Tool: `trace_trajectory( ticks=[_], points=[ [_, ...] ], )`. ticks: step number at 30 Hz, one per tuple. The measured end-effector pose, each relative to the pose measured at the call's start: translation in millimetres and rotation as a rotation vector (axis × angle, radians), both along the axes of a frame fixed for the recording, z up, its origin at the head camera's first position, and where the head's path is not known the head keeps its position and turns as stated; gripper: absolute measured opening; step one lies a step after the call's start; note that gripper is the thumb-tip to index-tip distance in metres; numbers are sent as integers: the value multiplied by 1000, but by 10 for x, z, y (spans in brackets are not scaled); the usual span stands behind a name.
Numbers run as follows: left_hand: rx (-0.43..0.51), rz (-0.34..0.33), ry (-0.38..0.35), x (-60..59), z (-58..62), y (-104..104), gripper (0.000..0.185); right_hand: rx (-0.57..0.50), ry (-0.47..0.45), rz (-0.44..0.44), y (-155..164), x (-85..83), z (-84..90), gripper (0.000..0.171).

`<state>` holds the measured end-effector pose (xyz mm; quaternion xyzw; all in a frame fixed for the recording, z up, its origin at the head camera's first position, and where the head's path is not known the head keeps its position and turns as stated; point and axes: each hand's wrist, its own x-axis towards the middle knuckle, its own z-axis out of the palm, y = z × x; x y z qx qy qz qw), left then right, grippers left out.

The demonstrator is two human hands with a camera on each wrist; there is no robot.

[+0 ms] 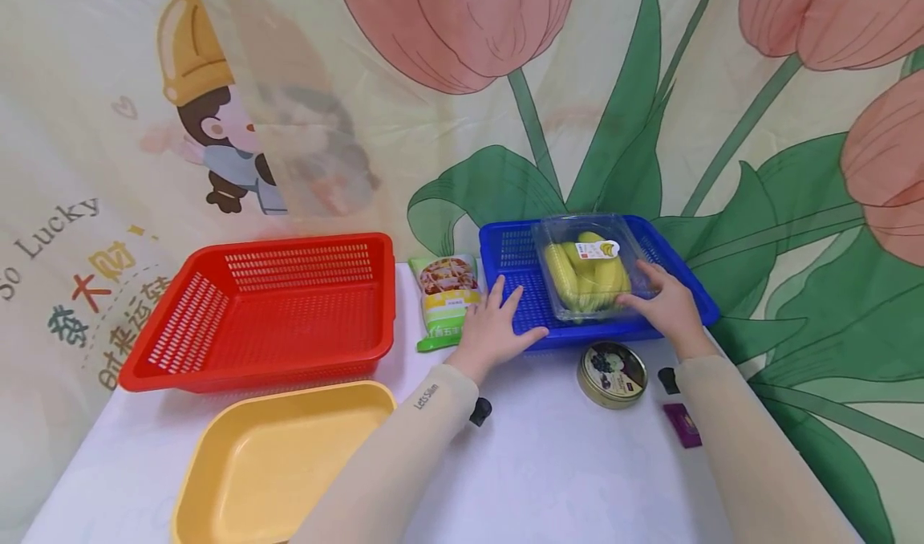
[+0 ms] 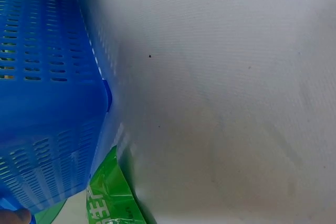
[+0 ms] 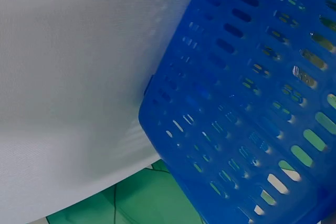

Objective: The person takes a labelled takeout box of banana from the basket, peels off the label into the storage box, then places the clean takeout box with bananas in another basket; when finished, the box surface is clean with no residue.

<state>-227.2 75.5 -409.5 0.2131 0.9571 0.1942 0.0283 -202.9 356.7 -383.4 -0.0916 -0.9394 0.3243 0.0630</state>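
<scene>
Blue basket holds a clear banana box; right hand, fingers spread, touches the box at its 3 o'clock, left hand lies flat at the basket's 7 o'clock rim

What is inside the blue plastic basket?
The blue plastic basket holds a clear plastic box of yellow bananas with a small label on its lid. The box covers the basket floor beneath it.

3 baskets, 1 banana box, 1 tin, 1 snack pkt.
</scene>
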Motion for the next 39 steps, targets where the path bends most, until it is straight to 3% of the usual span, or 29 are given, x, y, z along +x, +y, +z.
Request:
trace_trajectory(
  ticks=[9,13,26,39],
  points=[
    [23,-18,-38,-32,78,-41,85,-83,42,7,-45,61,90,85],
    [73,-14,-52,-97,180,-113,84,-117,62,19,-68,84,138,82],
    [216,9,4,-372,592,-257,79,-195,129,82,-164,99,246,78],
    [323,22,-17,-544,777,-307,79,-204,184,164,-332,170,348,74]
  ],
)
